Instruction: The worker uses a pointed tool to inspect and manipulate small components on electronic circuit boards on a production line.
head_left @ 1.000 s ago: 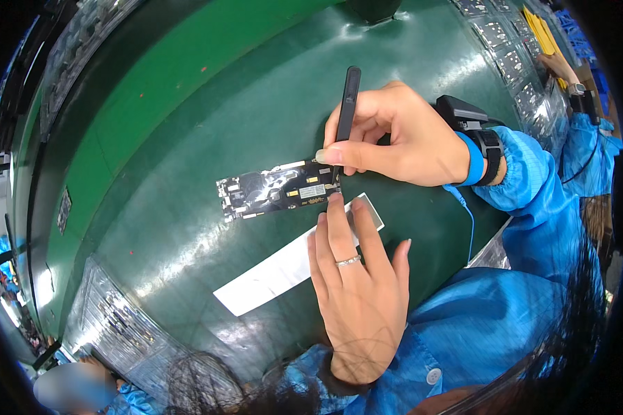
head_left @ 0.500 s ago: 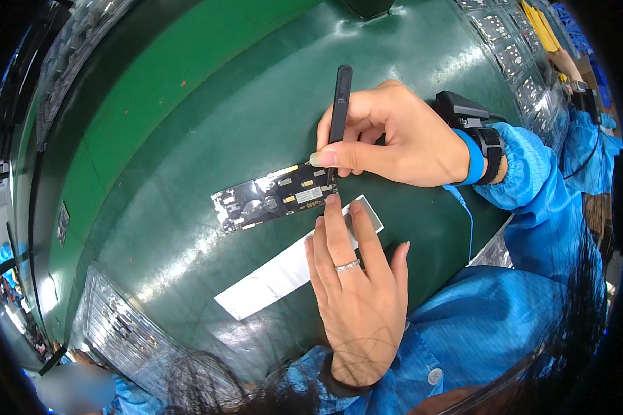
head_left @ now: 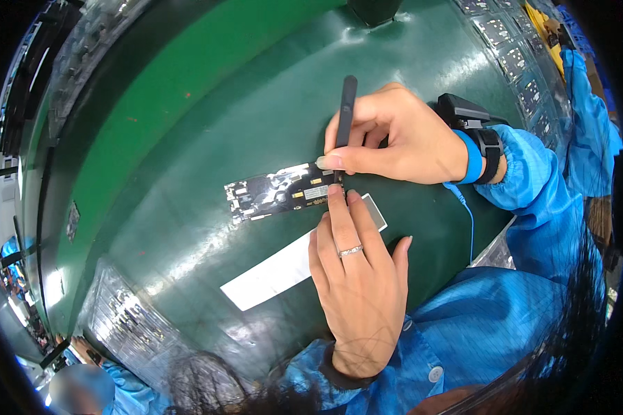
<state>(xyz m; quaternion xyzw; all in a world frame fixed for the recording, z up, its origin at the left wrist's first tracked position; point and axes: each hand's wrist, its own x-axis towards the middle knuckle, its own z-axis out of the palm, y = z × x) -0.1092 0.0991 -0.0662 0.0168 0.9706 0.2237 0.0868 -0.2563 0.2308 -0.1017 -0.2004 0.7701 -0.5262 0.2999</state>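
Observation:
A black circuit board [head_left: 273,194] lies at a slant on the green mat. My left hand [head_left: 360,283] rests palm down with its fingers stretched out. Its fingertips touch the board's right end. A long white strip [head_left: 270,277], apparently paper, lies beneath those fingers, its dark-edged end showing past them. My right hand [head_left: 398,138] pinches a slim black tool [head_left: 346,111] with a flat, rounded top end, held upright over the board's right end. Its lower tip, near my left fingertips, is too hidden to make out.
A blue wrist strap [head_left: 472,158] with a cord circles my right wrist beside a black band. Clear trays [head_left: 128,311] holding small parts stand at the lower left. More trays with boards [head_left: 512,62] line the far right, near another person's blue sleeve [head_left: 588,104].
The board and both hands appear slightly shifted in view, with the board a little more to the right. The black tool stands slightly differently. At the far right, the other person's arm has moved.

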